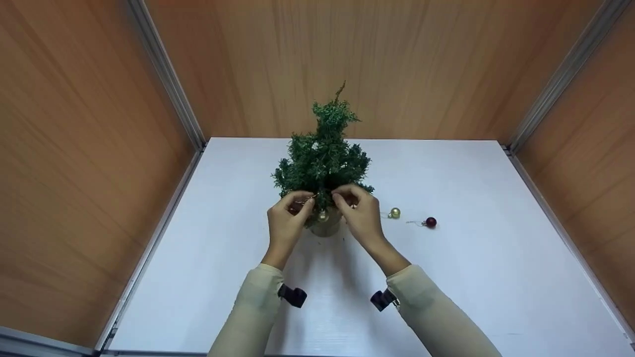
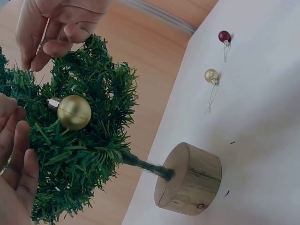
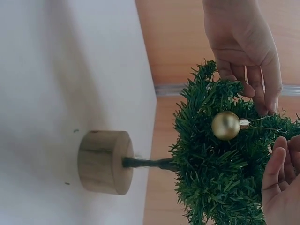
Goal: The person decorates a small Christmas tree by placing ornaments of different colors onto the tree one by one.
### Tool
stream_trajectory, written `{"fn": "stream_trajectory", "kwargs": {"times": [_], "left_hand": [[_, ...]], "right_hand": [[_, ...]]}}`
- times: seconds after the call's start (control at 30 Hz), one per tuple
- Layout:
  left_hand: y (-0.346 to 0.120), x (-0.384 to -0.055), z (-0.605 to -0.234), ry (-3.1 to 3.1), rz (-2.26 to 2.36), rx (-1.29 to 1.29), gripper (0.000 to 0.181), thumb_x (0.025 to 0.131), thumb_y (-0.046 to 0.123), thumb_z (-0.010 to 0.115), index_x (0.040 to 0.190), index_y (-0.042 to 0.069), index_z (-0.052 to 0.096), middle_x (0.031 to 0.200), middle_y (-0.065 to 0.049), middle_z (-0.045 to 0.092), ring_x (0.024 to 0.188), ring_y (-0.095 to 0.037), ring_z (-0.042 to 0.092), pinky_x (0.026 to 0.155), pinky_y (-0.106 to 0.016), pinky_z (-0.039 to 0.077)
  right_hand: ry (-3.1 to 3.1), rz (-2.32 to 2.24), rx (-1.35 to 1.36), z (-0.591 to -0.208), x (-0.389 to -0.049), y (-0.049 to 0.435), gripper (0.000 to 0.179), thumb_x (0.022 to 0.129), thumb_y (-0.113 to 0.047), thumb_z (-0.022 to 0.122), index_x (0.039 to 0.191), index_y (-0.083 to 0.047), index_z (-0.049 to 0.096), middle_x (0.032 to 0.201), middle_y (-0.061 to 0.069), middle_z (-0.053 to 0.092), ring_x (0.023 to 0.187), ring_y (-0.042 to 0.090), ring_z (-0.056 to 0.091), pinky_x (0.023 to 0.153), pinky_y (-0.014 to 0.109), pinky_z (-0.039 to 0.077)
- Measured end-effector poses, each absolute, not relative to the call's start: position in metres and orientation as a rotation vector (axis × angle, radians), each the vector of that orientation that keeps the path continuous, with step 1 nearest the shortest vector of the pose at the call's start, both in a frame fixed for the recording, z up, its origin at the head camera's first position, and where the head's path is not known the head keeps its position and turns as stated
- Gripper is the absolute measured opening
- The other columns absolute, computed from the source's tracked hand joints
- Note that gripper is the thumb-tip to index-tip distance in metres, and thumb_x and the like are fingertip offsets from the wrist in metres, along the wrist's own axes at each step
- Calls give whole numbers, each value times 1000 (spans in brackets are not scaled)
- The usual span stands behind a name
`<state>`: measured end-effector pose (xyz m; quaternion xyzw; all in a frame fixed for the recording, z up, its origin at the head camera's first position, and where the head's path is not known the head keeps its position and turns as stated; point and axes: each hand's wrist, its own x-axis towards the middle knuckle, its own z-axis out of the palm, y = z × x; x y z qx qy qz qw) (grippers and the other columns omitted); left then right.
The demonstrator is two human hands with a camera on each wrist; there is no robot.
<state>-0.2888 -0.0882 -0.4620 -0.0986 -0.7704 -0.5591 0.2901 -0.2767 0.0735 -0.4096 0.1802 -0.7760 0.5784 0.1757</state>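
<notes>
White tabletop (image 1: 471,277) fills the lower half of the head view, boxed in by wood-grain panels (image 1: 74,173) on the left, back and right, with metal corner strips (image 1: 166,74) running up at upper left and upper right. Loose gold bauble (image 1: 394,212) lies right of centre, thin hanging thread attached. Dark red bauble (image 1: 431,222) lies just right of it, apart, also threaded.

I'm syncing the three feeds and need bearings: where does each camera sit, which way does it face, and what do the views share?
Head: above, looking forward and down at the small tree on the white table; both forearms, left hand and right hand show.
Left wrist: low, looking sideways at branches and wooden base; both hands show.
Right wrist: low, opposite side; both hands show.
Shared by both wrist views: the hanging gold bauble.
</notes>
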Motion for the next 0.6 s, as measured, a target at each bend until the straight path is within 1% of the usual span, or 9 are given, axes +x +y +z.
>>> {"fn": "stream_trajectory", "kwargs": {"times": [0.07,0.13,0.2,0.33,0.4,0.5,0.6], "left_hand": [[-89,-288,-463,-2055,-1488,-254,13,84,28,64,93,20,68,80,9,64,59,-11,57,50,-25,46],[-90,-287,-464,-2056,-1478,-240,12,84,28,64,92,21,68,80,9,63,59,-11,56,50,-25,46],[-91,-287,-465,-2048,-1468,-228,12,84,27,64,92,19,68,81,8,64,59,-12,55,50,-25,45],[-95,-286,-467,-2023,-1461,-218,12,84,26,64,91,18,68,81,8,64,59,-11,54,51,-26,45],[-97,-286,-469,-2018,-1458,-213,11,83,26,65,91,18,68,80,8,64,59,-11,55,51,-25,45],[-100,-283,-473,-2024,-1439,-189,10,83,24,65,91,19,68,79,10,63,59,-10,55,51,-24,44],[-105,-282,-477,-2024,-1420,-160,9,83,19,66,92,16,68,79,10,63,58,-11,54,50,-24,44]], "right_hand": [[-2196,1619,503,-402,-270,74,9,86,-6,60,90,1,64,80,11,62,59,20,55,46,24,45],[-2200,1590,489,-399,-267,76,8,86,-4,60,90,1,64,82,9,61,62,21,55,50,24,45],[-2193,1568,478,-402,-270,79,7,86,-4,60,89,0,64,83,8,62,63,21,54,50,24,44],[-2176,1544,460,-418,-283,86,7,85,-9,62,89,-4,66,85,2,63,62,19,53,50,25,41],[-2177,1530,437,-426,-289,91,8,86,-15,63,89,-8,67,85,-2,63,62,16,53,50,24,40],[-2184,1496,408,-430,-292,97,9,85,-19,63,88,-11,67,83,-6,62,62,13,52,51,23,39],[-2201,1450,380,-432,-293,104,9,86,-22,63,89,-14,67,83,-9,62,63,10,51,52,24,39]]}}
